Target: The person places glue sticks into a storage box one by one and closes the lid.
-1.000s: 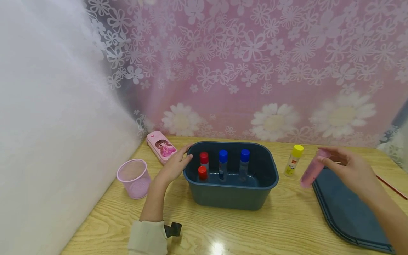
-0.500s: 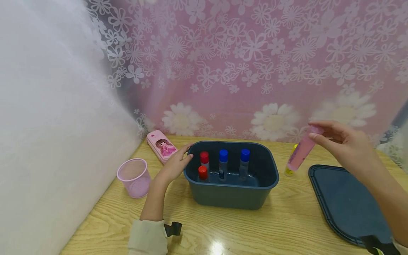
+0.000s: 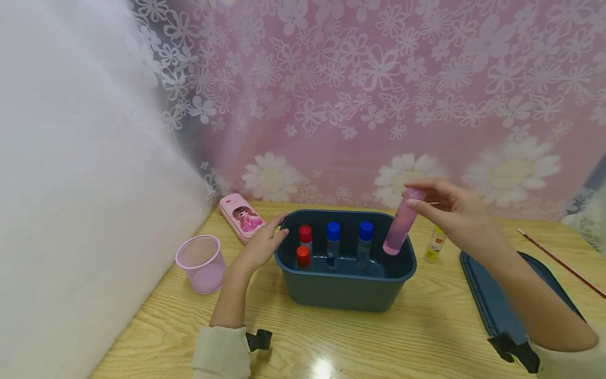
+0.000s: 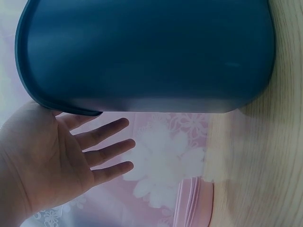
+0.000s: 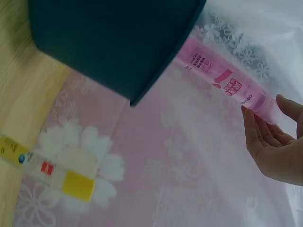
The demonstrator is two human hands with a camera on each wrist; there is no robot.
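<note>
My right hand (image 3: 454, 210) pinches a pink bottle of liquid glue (image 3: 401, 223) near its top. The bottle hangs tilted, its lower end inside the dark blue bin (image 3: 341, 292) at the right end. In the right wrist view, printed lettering shows on the pink glue bottle (image 5: 222, 73), and the bin wall hides its lower end. My left hand (image 3: 258, 250) rests against the bin's left rim; the left wrist view shows the fingers of that hand (image 4: 52, 156) straight and spread. Inside the bin stand two blue-capped bottles (image 3: 363, 245) and two red-capped bottles (image 3: 305, 237).
A yellow-capped glue bottle (image 3: 434, 246) stands right of the bin, partly behind my right hand. Farther right lie a dark blue lid (image 3: 492, 295) and a thin red stick (image 3: 563, 263). A pink mesh cup (image 3: 203, 268) and a pink pencil case (image 3: 241, 216) sit at left.
My right hand has lifted the pink glue bottle from beside the lid and carried it left, past the yellow-capped bottle, to the bin's right end. The left hand has stayed at the rim.
</note>
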